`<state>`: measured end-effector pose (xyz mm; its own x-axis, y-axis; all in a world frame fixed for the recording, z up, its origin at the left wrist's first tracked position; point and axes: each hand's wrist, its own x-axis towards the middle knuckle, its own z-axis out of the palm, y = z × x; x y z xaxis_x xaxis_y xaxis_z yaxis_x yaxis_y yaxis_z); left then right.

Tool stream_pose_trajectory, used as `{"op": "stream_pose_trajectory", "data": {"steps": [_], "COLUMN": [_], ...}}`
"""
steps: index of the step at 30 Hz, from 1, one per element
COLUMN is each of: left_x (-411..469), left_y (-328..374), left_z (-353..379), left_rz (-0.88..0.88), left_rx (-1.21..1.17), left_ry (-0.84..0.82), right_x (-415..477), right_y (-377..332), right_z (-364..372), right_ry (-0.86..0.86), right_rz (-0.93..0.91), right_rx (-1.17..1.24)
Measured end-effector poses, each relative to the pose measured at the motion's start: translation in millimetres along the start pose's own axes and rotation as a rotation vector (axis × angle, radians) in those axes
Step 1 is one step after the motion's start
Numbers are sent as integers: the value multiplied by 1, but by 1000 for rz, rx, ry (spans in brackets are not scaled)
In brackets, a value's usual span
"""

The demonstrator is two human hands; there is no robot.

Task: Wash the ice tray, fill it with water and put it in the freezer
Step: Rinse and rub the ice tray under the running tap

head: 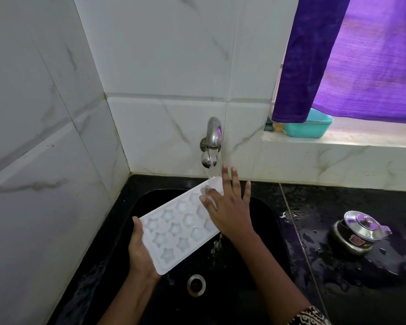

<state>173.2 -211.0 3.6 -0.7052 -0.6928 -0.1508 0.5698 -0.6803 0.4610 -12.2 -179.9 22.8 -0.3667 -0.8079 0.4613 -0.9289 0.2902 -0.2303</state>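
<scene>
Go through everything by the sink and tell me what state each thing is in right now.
Ice tray: tilted over the sink, cavities up.
Tap: running onto the tray.
Left hand: grips the tray's near end.
Right hand: fingers straight, resting on the tray.
Steel pot: lid on.

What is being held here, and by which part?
The ice tray: left hand grips its near end from below; right hand rests flat on its far end.

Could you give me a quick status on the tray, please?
Left hand grips tray at near end; right hand flat on far end. Tray under running tap, water spilling into sink. Nothing in the way.
</scene>
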Motion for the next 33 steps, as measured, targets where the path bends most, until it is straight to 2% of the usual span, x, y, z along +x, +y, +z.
{"op": "stream_pose_trajectory", "data": {"steps": [2, 4, 6, 7, 12, 16, 18, 21, 24, 27, 31, 33], "left_x": [1, -1, -3, -4, -1, 3, 4, 5, 5, 6, 4, 8], "left_y": [-1, 0, 2, 3, 6, 6, 5, 5, 4, 6, 3, 6], "left_z": [0, 2, 3, 1, 4, 12, 17, 20, 22, 21, 21, 19], "left_rz": [24, 114, 131, 139, 165, 182, 185, 179, 174, 187, 152, 150], "left_rx": [-26, 72, 92, 98, 49, 83, 80, 85, 79, 86, 80, 79], "left_ry": [114, 212, 215, 225, 262, 266, 260, 290, 290, 295, 243, 255], "right_x": [-2, -5, -3, -3, -14, -20, -18, -8, -5, -7, -6, -9], "right_y": [-7, -14, -12, -8, 2, 2, 6, 7, 2, 9, 9, 8], "right_z": [3, 2, -5, -8, -21, -10, -5, 1, 4, 5, 4, 5], "right_ry": [40, -33, -182, -198, 53, 134, 93, -52, -34, -88, -1, -49], "right_rz": [-45, -49, 17, 36, 123, -4, -35, 35, 3, -22, -37, -57], "right_rx": [-49, 27, 172, 209, 259, 104, 77, 115, 60, 69, 11, 29]}}
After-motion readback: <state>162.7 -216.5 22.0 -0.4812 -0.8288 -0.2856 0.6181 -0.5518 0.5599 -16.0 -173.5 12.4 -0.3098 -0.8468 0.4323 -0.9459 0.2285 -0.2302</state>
